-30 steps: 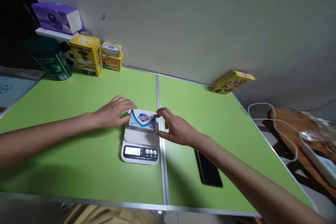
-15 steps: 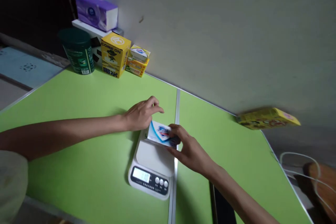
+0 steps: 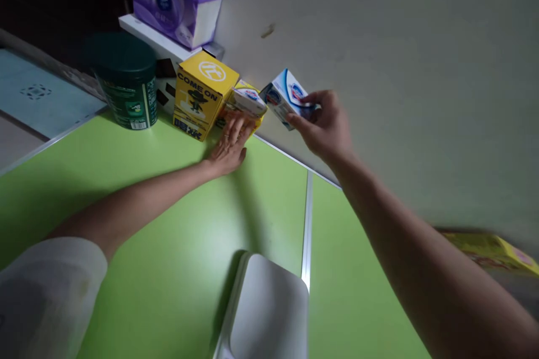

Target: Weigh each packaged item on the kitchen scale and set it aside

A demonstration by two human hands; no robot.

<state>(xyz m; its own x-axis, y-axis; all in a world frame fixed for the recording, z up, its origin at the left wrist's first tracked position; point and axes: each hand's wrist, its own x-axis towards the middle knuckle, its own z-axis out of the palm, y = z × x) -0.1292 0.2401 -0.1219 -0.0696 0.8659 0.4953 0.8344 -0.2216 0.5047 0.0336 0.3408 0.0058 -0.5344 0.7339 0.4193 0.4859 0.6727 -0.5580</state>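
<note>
Soap carton [image 3: 281, 95], white with blue trim, is up in the air in the right hand [image 3: 330, 126], pinched at its right end between thumb and fingers, carton tilted. Located just right of two small stacked boxes, in front of the wall [image 3: 400, 67]; can't tell if its left corner touches the upper box [image 3: 249, 99]. Left hand [image 3: 228, 148] is at the front of the stack, fingers loosely stretched over the face of the lower yellow box [image 3: 256, 124], thumb off to the side, no closed grasp seen; contact pressure can't be told. Upper box, white and yellow with a shield logo, rests on the lower one.

Just left of the stack: bigger yellow box [image 3: 197, 101], "COME ON" print, upright on the green tabletop [image 3: 168, 275]. Left of that, dark green tub [image 3: 130, 98] with lid, upright. Behind them, white stand [image 3: 155, 38] with dark marks, purple tissue pack [image 3: 168, 5] lying on top.

Scale [image 3: 269, 308], white, at bottom centre, well apart from both hands, cut off by the lower edge, display out of view, plate bare. Metal strip [image 3: 307, 230] runs along the tabletop to its right. Another yellow box [image 3: 484, 247] at far right, partly behind the right forearm, print blurred. Pale sleeve [image 3: 54, 291] on the left arm, lower left corner.
</note>
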